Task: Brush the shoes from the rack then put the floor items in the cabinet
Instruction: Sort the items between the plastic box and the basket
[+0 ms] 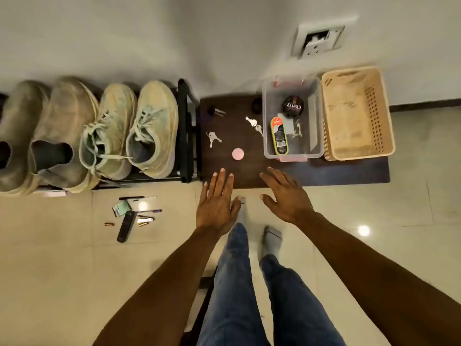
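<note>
Two pairs of shoes stand on a black rack (185,131) at the left: a pale laced pair (129,131) and a grey-brown pair (37,136). On the tiled floor in front of the rack lies a cluster of small items (132,216): a black remote, pens, batteries, a card and folded paper. My left hand (215,203) and my right hand (284,196) hover side by side, palms down, fingers spread and empty, at the front edge of a dark wooden cabinet top (237,171).
On the cabinet top lie key bunches (213,138), a pink round lid (238,154), a clear plastic box (314,116) holding a polish tin and a shoe-shine sponge, and a beige basket (384,116). A wall socket (319,41) is above. My legs stand below.
</note>
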